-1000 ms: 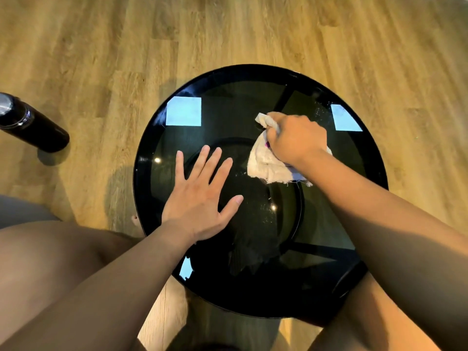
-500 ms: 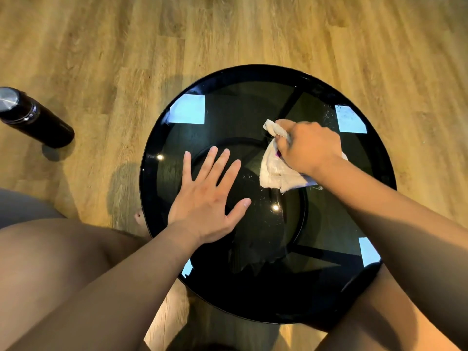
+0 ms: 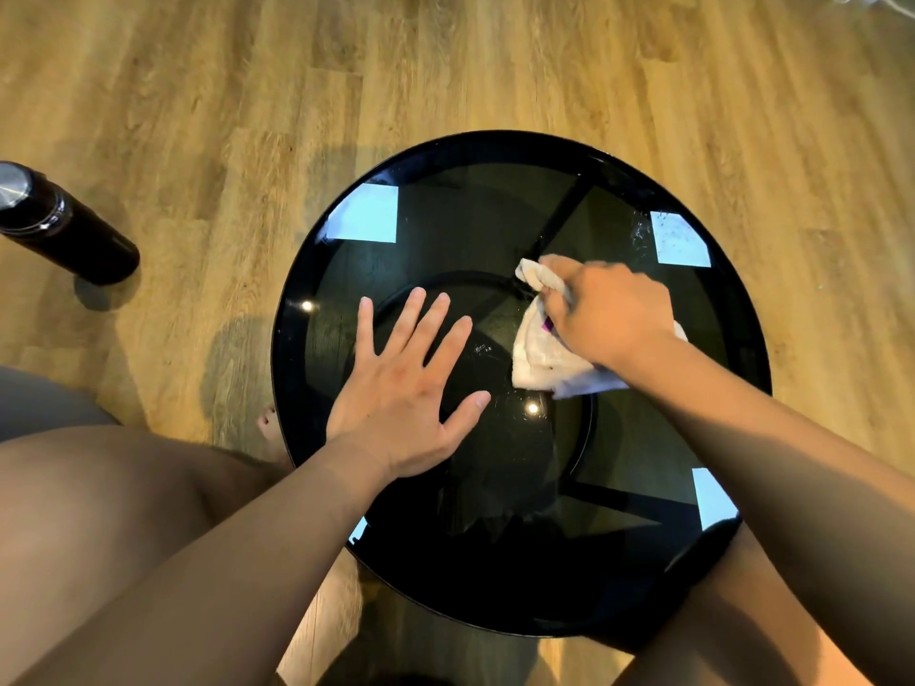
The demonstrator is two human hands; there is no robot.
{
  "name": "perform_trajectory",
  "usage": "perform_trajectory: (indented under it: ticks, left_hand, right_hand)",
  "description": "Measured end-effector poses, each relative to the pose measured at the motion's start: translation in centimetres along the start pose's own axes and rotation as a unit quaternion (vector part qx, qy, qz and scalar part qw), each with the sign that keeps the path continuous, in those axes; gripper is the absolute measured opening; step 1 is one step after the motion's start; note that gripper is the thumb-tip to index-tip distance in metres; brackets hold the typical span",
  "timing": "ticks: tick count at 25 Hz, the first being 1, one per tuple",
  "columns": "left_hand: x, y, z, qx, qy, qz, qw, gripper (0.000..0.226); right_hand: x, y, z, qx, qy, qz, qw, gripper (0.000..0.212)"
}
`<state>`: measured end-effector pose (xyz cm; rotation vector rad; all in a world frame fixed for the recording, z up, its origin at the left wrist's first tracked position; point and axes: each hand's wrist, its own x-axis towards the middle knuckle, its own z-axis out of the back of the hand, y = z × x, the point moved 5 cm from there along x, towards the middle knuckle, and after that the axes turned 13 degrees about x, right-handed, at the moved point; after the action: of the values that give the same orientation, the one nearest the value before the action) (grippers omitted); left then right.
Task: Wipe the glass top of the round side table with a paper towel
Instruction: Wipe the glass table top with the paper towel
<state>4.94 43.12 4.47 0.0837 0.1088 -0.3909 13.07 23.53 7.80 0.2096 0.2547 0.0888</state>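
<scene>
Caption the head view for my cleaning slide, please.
Right hand wipes the round glass table top with a paper towel; left hand rests flat.

Left hand (image 3: pixel 403 388) lies flat, fingers spread; right hand (image 3: pixel 606 311) is fisted.

Your right hand (image 3: pixel 611 314) covers much of the crumpled white paper towel (image 3: pixel 537 356), so you can't see its far right part. The black cylindrical bottle (image 3: pixel 64 225) is cut off by the left edge.

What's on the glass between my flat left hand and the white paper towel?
Nothing: in the head view, only bare dark glass top with a ceiling-light glint separates the left hand from the crumpled white paper towel.
</scene>
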Motion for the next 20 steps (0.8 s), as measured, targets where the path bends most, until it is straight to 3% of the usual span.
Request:
perform_trajectory:
  ticks: [3, 8, 13, 20]
  left_hand:
    - [0.0, -0.1, 0.0, 0.004, -0.001, -0.001, 1.000, 0.077]
    - [-0.2, 0.0, -0.1, -0.003, -0.007, 0.001, 1.000, 0.078]
    - [0.0, 0.0, -0.2, 0.009, -0.010, -0.001, 1.000, 0.077]
    - [0.0, 0.0, -0.1, 0.004, -0.011, 0.002, 1.000, 0.077]
  right_hand:
    - [1.7, 0.6, 0.6, 0.023, -0.022, -0.022, 0.999, 0.033]
    - [-7.3, -1.7, -0.6, 0.020, 0.037, -0.081, 0.996, 0.042]
    - [-1.5, -2.6, 0.9, 0.035, 0.038, -0.102, 0.994, 0.048]
    - [-3.4, -2.9, 0.1, 0.029, 0.030, -0.087, 0.995, 0.049]
